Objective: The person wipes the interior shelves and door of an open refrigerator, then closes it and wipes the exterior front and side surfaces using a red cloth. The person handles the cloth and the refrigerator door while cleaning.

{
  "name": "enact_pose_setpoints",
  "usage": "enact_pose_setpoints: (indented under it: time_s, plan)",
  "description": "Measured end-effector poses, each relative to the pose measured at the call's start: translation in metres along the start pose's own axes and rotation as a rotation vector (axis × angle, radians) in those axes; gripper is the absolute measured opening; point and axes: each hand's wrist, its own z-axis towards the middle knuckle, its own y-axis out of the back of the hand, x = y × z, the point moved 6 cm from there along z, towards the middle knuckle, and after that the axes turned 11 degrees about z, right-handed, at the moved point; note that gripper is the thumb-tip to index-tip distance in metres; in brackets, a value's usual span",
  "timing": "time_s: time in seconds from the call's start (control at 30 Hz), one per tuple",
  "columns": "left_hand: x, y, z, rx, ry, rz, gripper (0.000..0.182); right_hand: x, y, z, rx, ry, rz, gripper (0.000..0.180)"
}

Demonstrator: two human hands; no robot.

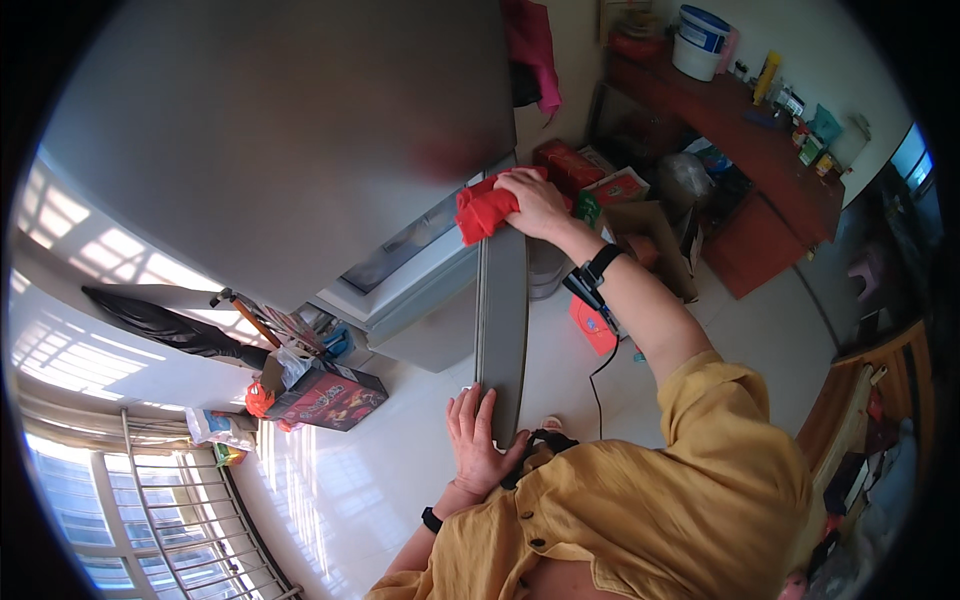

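A bunched red cloth point(487, 210) is in my right hand point(534, 204), pressed against the top edge of an open grey refrigerator door point(504, 322) near its hinge end. My left hand point(476, 442) grips the free end of that door, fingers on the inner side and thumb round the end. Left of the door is the opened lower compartment of the refrigerator point(424, 322), with a pale-framed drawer or shelf front point(405, 251) inside. Above it the large grey upper door point(300, 135) is closed.
A patterned carton point(334, 397) and a folded black umbrella point(172, 322) are at the left, near a barred window point(187, 517). Right of the door, an open cardboard box point(652, 225) and a red box point(592, 324) stand on the floor. A red-brown desk point(765, 165) holds a white bucket point(699, 45).
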Motion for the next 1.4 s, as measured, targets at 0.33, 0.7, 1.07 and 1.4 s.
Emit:
enact_pose_setpoints:
  time_s: [0.33, 0.7, 1.07, 1.4]
  plan:
    - [-0.022, -0.011, 0.000, 0.076, -0.053, -0.013, 0.093, 0.055, 0.015, -0.081, -0.033, 0.128, 0.075, 0.047]
    - [-0.008, 0.017, 0.010, 0.276, 0.038, -0.645, 0.079, 0.104, 0.045, -0.160, -0.008, 0.093, 0.167, 0.052]
    - [0.044, 0.018, 0.017, 0.162, 0.267, -0.825, 0.042, 0.184, 0.072, -0.248, 0.120, -0.089, 0.079, 0.052]
    - [-0.019, 0.037, 0.057, 0.161, -0.125, -0.678, 0.041, 0.233, 0.081, -0.266, 0.065, -0.099, -0.106, 0.054]
